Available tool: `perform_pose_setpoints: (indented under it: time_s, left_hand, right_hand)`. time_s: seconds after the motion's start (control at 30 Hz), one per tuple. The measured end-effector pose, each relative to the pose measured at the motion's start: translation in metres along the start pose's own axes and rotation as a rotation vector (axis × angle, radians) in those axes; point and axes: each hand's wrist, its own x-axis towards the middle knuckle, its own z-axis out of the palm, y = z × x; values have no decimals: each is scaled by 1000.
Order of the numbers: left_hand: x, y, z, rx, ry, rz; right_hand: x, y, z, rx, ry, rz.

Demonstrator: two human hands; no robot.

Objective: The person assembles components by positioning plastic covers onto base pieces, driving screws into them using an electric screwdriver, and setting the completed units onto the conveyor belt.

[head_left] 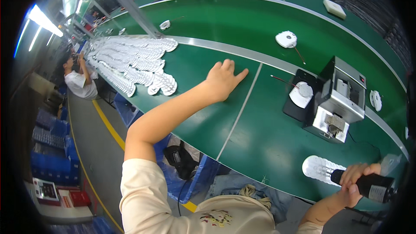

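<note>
My left hand (pixel 225 80) is over the green work surface, holding nothing, with one finger stretched out to the right and the others loosely bent. It is nearest to a pale seam line in the surface. At the lower right, my right hand (pixel 356 180) is wrapped round a black cylindrical hand tool (pixel 376 187) with a pale label. The tool's narrower end meets a row of overlapping shiny white discs (pixel 318 168); whether it touches them I cannot tell. Beyond stands a grey metal machine (pixel 346 93), with a round white part (pixel 300 95) and its thin wire on the black plate beside it.
Long overlapping rows of shiny white discs (pixel 130 58) cover the surface at left. On the green belt behind a metal rail lie white wired parts (pixel 286 39) and a pale block (pixel 334 8). A person (pixel 80 80) sits far left. Blue bins (pixel 201 177) stand below the edge.
</note>
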Motion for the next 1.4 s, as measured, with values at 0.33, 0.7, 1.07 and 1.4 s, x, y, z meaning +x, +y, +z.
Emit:
perform_pose_setpoints:
  time_s: [0.33, 0.7, 1.07, 1.4]
  left_hand:
    - [-18, -48, 18, -909, 313, 196]
    - [-31, 137, -66, -1182, 481, 583]
    - [-4, 216, -70, -1289, 606, 756]
    - [-2, 225, -67, -1232, 694, 722]
  right_hand:
    - [-1, -11, -8, 40, -29, 10]
    - [10, -21, -22, 25, 10, -24]
    - [11, -39, -35, -46, -97, -6]
    - [14, -34, -39, -36, -168, 17]
